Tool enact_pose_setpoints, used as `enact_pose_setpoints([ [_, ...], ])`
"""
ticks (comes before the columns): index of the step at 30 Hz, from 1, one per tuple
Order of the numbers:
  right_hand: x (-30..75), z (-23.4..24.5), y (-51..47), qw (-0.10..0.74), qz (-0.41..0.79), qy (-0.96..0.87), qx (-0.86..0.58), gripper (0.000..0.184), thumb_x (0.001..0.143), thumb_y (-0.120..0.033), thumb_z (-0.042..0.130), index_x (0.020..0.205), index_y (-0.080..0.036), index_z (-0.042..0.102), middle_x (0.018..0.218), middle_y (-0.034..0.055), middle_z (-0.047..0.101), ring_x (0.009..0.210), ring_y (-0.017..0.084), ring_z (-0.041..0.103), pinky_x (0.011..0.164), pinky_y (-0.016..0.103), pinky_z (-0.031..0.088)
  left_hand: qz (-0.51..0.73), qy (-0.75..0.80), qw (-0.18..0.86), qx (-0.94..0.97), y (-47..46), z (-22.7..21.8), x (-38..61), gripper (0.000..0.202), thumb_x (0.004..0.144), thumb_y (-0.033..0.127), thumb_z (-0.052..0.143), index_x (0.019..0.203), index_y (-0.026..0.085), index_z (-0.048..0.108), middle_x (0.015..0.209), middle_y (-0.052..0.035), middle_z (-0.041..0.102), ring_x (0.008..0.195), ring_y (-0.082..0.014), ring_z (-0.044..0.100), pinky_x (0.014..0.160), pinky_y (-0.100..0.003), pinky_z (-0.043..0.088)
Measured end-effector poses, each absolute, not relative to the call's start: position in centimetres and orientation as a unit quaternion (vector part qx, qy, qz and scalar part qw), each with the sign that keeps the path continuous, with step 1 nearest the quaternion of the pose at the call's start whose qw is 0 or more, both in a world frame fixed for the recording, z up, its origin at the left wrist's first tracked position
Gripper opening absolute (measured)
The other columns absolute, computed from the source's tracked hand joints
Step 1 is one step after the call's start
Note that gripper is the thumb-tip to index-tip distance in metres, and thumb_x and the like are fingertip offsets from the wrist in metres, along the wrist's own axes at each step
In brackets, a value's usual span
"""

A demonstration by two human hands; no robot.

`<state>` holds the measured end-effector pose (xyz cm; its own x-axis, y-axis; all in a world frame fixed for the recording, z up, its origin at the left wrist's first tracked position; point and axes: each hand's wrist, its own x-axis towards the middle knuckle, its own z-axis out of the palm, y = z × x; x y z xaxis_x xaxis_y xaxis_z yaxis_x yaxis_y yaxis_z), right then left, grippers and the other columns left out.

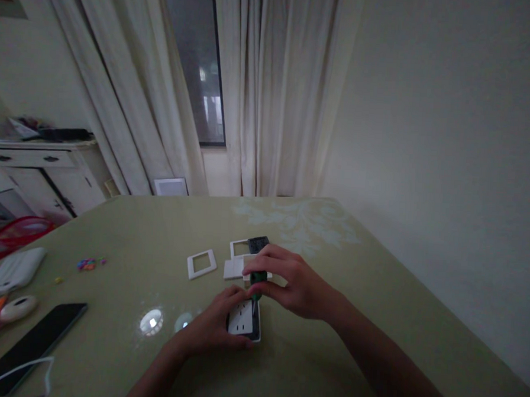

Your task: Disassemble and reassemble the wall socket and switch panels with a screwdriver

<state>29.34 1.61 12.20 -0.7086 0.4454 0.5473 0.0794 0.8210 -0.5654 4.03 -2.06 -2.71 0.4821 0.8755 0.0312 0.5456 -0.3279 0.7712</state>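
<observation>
My left hand [211, 326] rests on the table with its fingers closed round a white wall socket [242, 323], steadying it. My right hand [289, 283] is closed on a green-handled screwdriver [258, 279] held upright, its tip down at the socket's top edge. Just behind the hands lie a white square frame plate [201, 263], a second white frame [238, 247] with a dark module [258, 244] beside it, and a flat white cover piece [233, 269].
A green patterned tablecloth [328, 356] covers the table. At the left lie a black phone [35, 340] with a white cable, a white device [12, 271], small coloured bits [88, 264]. Curtains, a window and a white cabinet [48, 175] stand behind.
</observation>
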Motion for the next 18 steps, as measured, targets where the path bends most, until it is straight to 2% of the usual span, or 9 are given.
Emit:
enact_pose_setpoints([
  [2,29.6,12.5,1.6,0.313,0.293,-0.895,-0.124,0.042,0.103,-0.013,0.067,0.144,-0.024,0.066,0.136,0.0117,0.069,0.128,0.023,0.063,0.112,0.039,0.049,0.233,0.453,0.356,0.783,-2.1,-2.6,4.1,0.092,0.072,0.053,0.093,0.153,0.03,0.056,0.147,-0.0123,0.057,0.138,-0.0429,0.051,0.12,-0.059,0.042],
  [4,29.7,12.7,1.8,0.298,0.32,-0.894,-0.097,0.047,0.105,-0.012,0.064,0.15,-0.024,0.061,0.142,0.0116,0.068,0.134,0.023,0.062,0.116,0.04,0.046,0.236,0.45,0.354,0.785,-2.1,-2.4,4.1,0.089,0.073,0.052,0.093,0.151,0.031,0.058,0.148,-0.0118,0.057,0.138,-0.0428,0.051,0.12,-0.059,0.043],
  [7,29.5,12.1,2.2,0.344,0.31,-0.881,-0.097,0.032,0.1,-0.016,0.073,0.132,-0.022,0.072,0.123,0.0087,0.076,0.116,0.021,0.07,0.105,0.035,0.052,0.229,0.454,0.356,0.784,-2.1,-2.3,4.1,0.093,0.072,0.053,0.093,0.154,0.032,0.055,0.149,-0.0122,0.056,0.139,-0.0435,0.051,0.12,-0.06,0.042],
  [9,29.2,11.5,2.5,0.381,0.267,-0.876,-0.129,0.024,0.095,-0.023,0.081,0.119,-0.021,0.076,0.111,0.0067,0.076,0.104,0.021,0.07,0.097,0.033,0.054,0.225,0.459,0.359,0.781,-2.2,-2.3,4.1,0.096,0.072,0.053,0.094,0.157,0.032,0.053,0.152,-0.0129,0.054,0.141,-0.0441,0.049,0.122,-0.06,0.04],
  [13,29.1,11.0,2.8,0.412,0.207,-0.863,-0.206,0.028,0.091,-0.036,0.087,0.111,-0.02,0.078,0.102,0.0061,0.07,0.093,0.021,0.067,0.087,0.033,0.055,0.226,0.464,0.36,0.777,-2.2,-2.5,4.1,0.095,0.071,0.051,0.094,0.155,0.031,0.055,0.155,-0.0132,0.052,0.144,-0.0441,0.047,0.124,-0.06,0.038],
  [15,29.6,11.4,2.8,0.379,0.234,-0.875,-0.19,0.033,0.096,-0.033,0.081,0.127,-0.022,0.075,0.115,0.0085,0.072,0.106,0.022,0.068,0.097,0.036,0.054,0.225,0.466,0.359,0.777,-2.3,-2.5,4.1,0.092,0.071,0.049,0.094,0.154,0.031,0.056,0.154,-0.0136,0.052,0.143,-0.0436,0.048,0.123,-0.06,0.039],
  [18,30.3,12.0,2.8,0.318,0.301,-0.888,-0.143,0.053,0.106,-0.021,0.065,0.157,-0.026,0.053,0.149,0.0113,0.064,0.139,0.024,0.058,0.119,0.044,0.044,0.227,0.468,0.356,0.776,-2.3,-2.4,4.2,0.09,0.072,0.049,0.094,0.152,0.029,0.057,0.154,-0.0141,0.053,0.143,-0.0435,0.049,0.122,-0.059,0.041],
])
